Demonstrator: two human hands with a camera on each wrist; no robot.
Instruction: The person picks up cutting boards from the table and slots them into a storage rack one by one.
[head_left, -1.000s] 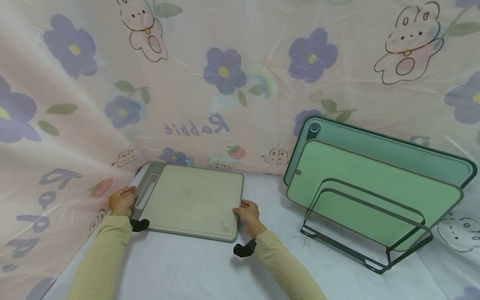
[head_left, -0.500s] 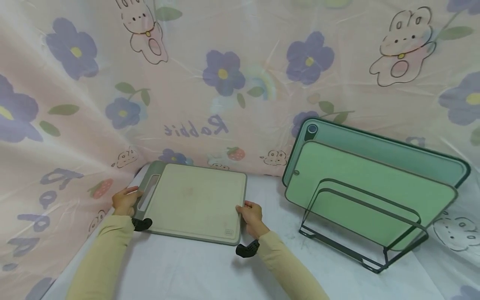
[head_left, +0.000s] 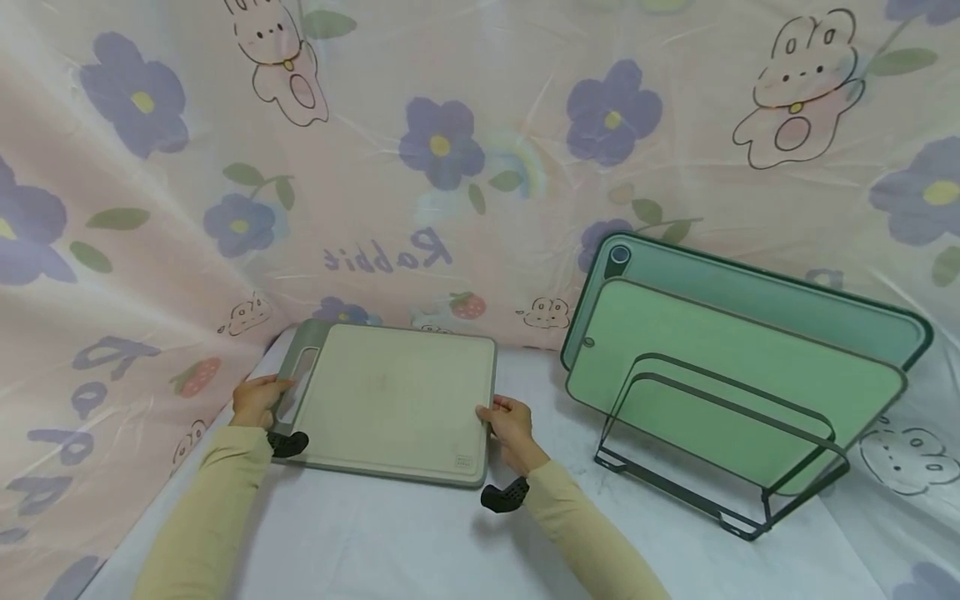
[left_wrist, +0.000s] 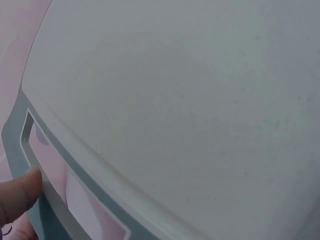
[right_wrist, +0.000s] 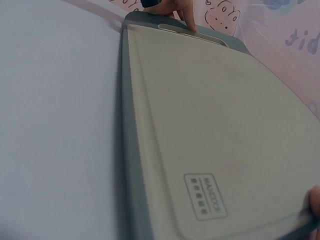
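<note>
A cream cutting board [head_left: 397, 400] with a grey-green rim lies face up, low over the white table, its slotted handle to the left. My left hand [head_left: 255, 402] grips the handle's outer bar; in the left wrist view the thumb [left_wrist: 31, 182] presses on top beside the slot. At the opposite edge my right hand [head_left: 513, 429] pinches the board, thumb on its face and the other fingers partly hidden beyond the edge. The right wrist view shows a small printed label [right_wrist: 206, 196] near one corner and a dark shadow along the rim.
To the right, a dark wire rack [head_left: 675, 492] holds a light green board [head_left: 720, 375] and, behind it, a teal board [head_left: 787, 292] with a dark rim. A curtain [head_left: 510, 250] printed with rabbits and flowers hangs behind the white-covered table [head_left: 375, 533].
The cutting board has shifted slightly to the right, with both hands moving along with it and keeping hold. The rack and its boards appear a little further left as the head view shifts.
</note>
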